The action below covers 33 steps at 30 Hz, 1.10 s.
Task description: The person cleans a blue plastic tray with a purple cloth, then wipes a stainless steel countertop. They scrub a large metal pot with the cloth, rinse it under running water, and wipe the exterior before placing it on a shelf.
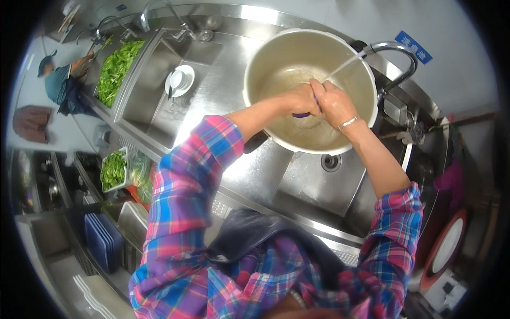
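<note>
A large deep pot (261, 60) with a pale interior and dark side handles stands over the steel sink (318, 187). My left hand (301, 99) and my right hand (338, 100) are pressed together above its opening, fingers curled tightly. Between them is a small purple-edged item (301, 115), mostly covered by my fingers, so its kind is unclear. A stream of water (344, 65) runs from the curved chrome tap (412, 56) down toward my right hand. The pot's floor looks wet, with a brownish film.
Left, a second basin (147, 87) holds a white cup on a saucer (180, 81). Leafy greens (119, 71) fill the basin beyond, near another person (59, 85). Lower left are a basket of greens (113, 171) and blue trays (101, 241). A drain (330, 161) lies below the pot.
</note>
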Tool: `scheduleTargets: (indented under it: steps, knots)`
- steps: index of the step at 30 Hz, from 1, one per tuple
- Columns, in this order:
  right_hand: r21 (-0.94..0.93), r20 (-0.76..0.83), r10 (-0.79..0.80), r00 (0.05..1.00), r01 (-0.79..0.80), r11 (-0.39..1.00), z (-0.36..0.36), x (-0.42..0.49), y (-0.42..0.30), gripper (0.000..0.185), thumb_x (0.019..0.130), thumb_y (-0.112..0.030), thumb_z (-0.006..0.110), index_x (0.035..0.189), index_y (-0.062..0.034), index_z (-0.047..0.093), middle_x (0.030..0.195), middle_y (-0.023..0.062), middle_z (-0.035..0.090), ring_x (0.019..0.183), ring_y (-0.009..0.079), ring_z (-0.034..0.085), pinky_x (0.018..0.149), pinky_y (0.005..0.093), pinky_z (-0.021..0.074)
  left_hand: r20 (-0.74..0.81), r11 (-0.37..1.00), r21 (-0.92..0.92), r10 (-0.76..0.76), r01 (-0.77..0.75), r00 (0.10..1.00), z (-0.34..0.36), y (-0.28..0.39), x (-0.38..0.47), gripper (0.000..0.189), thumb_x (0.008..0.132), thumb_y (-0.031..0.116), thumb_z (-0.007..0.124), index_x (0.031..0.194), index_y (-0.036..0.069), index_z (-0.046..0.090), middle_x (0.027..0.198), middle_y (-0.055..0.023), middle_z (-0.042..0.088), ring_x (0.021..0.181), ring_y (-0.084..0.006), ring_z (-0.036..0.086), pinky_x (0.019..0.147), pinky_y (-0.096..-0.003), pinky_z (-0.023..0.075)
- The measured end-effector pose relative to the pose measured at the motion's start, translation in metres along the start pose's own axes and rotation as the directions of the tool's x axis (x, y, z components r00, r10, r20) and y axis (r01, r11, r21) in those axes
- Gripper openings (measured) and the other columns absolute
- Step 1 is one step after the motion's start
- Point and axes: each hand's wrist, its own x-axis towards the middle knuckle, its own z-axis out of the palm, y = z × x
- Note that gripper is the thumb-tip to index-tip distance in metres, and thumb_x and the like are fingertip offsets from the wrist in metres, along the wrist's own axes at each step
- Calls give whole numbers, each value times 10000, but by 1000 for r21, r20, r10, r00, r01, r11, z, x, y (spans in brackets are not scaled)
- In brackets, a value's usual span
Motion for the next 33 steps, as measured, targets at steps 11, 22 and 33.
scheduleTargets:
  steps: [11,22,33]
  knots:
    - [228,311,271,911,-349,909,25,5,7,99,664,-70,618,660,26,640,700,251,648,681,376,665,637,446,520,-192,761,647,211,-38,958,20,-9,-2,123,729,116,630,694,12,684,763,-226,671,765,-360,674,675,-449,537]
    - [499,-115,514,850,-398,770,-47,-7,51,298,824,-258,689,1060,-77,691,876,108,704,768,164,660,700,291,509,-601,784,590,266,193,754,-60,18,-69,363,718,253,778,986,64,621,870,-154,667,822,-299,670,727,-406,522]
    - [159,127,654,746,-666,729,-22,-49,128,489,829,-375,472,1002,48,648,1024,299,630,998,469,590,861,461,466,-416,924,-340,-313,174,853,-61,-97,-188,748,835,438,701,1389,6,445,1285,-205,544,1209,-302,507,1008,-385,397]
